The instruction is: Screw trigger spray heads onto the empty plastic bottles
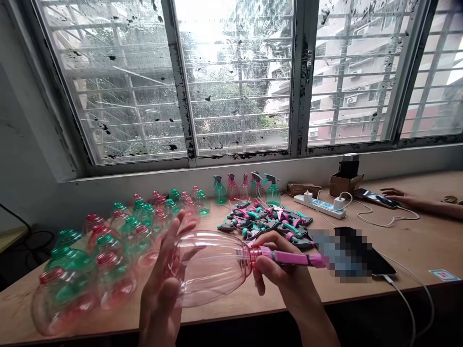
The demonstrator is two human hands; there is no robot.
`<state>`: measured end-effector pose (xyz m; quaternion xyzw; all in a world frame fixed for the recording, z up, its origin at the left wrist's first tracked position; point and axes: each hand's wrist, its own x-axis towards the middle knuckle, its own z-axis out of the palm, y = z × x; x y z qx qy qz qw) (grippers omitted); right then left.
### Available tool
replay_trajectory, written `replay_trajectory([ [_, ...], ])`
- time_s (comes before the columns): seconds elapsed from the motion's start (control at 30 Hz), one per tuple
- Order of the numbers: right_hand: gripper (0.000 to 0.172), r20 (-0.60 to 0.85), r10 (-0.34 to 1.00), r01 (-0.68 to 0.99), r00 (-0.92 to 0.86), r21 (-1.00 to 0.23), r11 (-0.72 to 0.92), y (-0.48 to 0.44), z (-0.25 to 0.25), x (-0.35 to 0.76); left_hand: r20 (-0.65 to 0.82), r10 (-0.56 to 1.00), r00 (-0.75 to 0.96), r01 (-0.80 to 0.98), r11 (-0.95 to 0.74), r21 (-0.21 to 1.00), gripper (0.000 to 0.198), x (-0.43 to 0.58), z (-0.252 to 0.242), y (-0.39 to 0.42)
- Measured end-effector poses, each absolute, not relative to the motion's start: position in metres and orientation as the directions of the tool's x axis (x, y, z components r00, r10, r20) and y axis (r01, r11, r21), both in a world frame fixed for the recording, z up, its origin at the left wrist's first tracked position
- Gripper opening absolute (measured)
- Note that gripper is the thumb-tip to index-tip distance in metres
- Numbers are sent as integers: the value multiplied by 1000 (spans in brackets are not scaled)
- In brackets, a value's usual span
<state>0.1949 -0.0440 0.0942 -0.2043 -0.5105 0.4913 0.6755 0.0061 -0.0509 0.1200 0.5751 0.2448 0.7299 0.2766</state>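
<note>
A clear pink spray bottle (213, 270) lies sideways between my hands above the table's front edge. My left hand (164, 284) cups its base, fingers behind and thumb in front. At the neck, my right hand (280, 270) closes thumb and fingers around the collar of the pink spray head (292, 258), which sits at the bottle's mouth. A thin tube shows inside the bottle. Whether the collar is screwed tight, I cannot tell. Just behind lies a pile of loose spray heads (267, 221) in pink, teal and grey.
Several open pink and green bottles (108, 270) stand at the left. Bottles with spray heads (220, 190) line the wall. To the right are a power strip (320, 206), a phone (365, 253) on a cable, another phone (378, 197), a cardboard box (345, 184) and another person's hand (398, 193).
</note>
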Motion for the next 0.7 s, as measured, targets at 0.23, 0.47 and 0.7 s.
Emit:
replay_trajectory([
  [0.23,38,453,882,-546,-131,-775,317,-43,91,198,728,657,-193,-145,-753,642,52,9,122,-54],
  [0.47,35,458,878,-440,-138,-823,360,-47,91,204,752,634,-178,-138,-773,619,57,8,121,-54],
  [0.7,33,455,888,-374,-57,-835,404,-48,95,200,766,617,-181,-115,-786,607,58,6,120,-55],
])
